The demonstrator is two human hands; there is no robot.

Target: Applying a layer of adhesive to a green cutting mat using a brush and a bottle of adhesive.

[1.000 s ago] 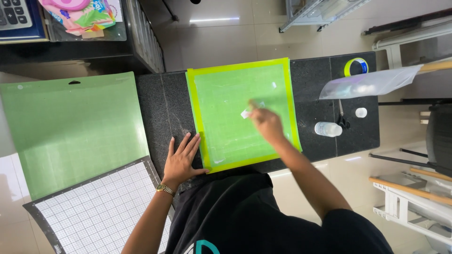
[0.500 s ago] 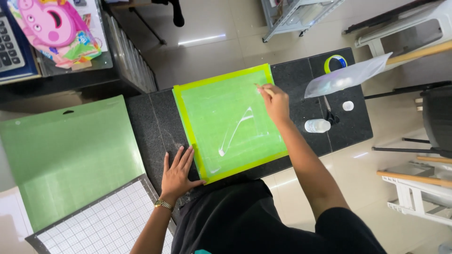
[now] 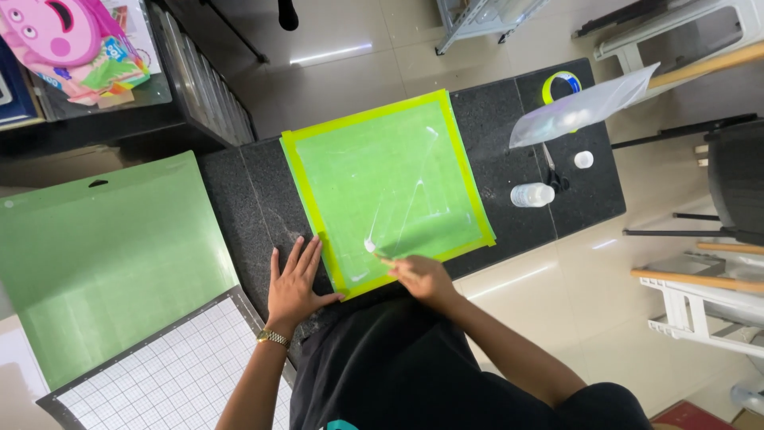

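Dark stone worktop [image 3: 255, 199] carries a green cutting mat [image 3: 390, 183] with yellow border, lying flat at centre. Left hand [image 3: 293, 279], open and spread, presses the worktop just beside the mat's near-left corner. Right hand [image 3: 422, 277], at the mat's near edge, pinches a small white applicator [image 3: 371, 245]. Shiny streaks cross part of the mat; coverage judged incomplete, most still unstreaked

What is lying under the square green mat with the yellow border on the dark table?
Under the square green mat with the yellow border only the dark speckled stone tabletop shows, all around its edges. The mat covers the middle, so anything beneath it cannot be seen. The left hand presses beside its corner.
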